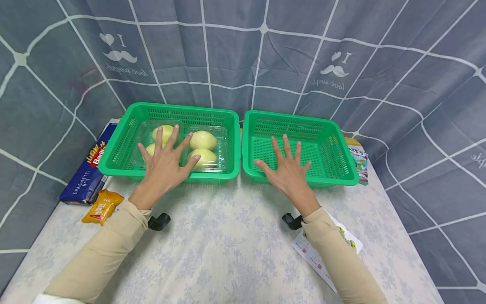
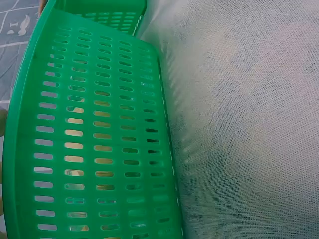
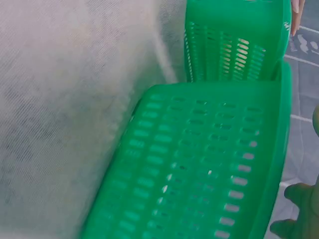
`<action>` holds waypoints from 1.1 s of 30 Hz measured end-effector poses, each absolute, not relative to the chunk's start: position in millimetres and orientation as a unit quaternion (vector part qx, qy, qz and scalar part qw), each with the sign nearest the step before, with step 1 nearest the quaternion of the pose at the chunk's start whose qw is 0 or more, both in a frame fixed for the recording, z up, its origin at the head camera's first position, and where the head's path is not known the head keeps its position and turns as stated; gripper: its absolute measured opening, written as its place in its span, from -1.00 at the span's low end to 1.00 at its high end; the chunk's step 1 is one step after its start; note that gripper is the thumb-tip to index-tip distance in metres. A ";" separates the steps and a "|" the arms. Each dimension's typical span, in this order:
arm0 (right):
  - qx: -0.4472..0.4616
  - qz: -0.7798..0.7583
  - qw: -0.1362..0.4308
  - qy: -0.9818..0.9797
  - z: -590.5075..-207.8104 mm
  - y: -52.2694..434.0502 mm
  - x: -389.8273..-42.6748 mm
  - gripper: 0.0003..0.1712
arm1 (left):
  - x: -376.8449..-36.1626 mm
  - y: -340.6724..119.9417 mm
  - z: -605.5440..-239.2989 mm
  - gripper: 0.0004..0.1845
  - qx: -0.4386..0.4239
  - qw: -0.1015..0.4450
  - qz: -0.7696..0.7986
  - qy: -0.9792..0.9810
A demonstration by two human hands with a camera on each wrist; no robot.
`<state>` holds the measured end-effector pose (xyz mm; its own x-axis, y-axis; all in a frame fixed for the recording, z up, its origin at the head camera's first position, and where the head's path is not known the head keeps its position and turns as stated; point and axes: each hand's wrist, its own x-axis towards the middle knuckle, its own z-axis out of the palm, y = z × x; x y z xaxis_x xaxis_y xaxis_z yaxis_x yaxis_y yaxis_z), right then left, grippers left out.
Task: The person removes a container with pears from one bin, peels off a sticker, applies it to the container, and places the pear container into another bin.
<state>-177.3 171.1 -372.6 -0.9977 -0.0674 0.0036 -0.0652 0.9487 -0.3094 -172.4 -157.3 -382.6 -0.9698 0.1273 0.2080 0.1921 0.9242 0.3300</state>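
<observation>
My left hand (image 1: 164, 162), fingers spread, hovers over the front of the left green basket (image 1: 114, 158). Inside that basket are two clear plastic boxes (image 1: 223, 147) with pale yellow-green round fruits (image 1: 203, 140); the hand partly hides the left box. My right hand (image 1: 289, 171) also has its fingers spread, above the front rim of the right green basket (image 1: 334, 179), in which no objects show. Neither hand holds anything. In the left wrist view a perforated basket wall (image 2: 99, 129) fills the left side. The right wrist view shows fingertips (image 3: 296, 194) beside the basket rim.
A blue spaghetti box (image 1: 85, 181) and an orange snack packet (image 1: 102, 207) lie at the left. Behind the right basket's outer side are colourful packets (image 1: 360, 164). A printed white card (image 1: 315, 257) lies under the right forearm. A grey curtain (image 1: 235, 55) hangs behind the patterned tablecloth (image 1: 220, 253).
</observation>
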 end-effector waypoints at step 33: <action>0.027 -0.398 0.163 0.902 -359.7 10.2 -242.2 -0.01 | -223.9 -139.3 -376.6 -0.25 -0.016 -0.097 -0.286 -0.953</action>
<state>-242.2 10.2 -359.7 -0.9455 -0.0818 -0.3153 0.1777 0.6818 -0.7096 -223.9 -139.3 -376.6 -0.9809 0.0853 -0.1750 -0.0253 0.8354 0.5491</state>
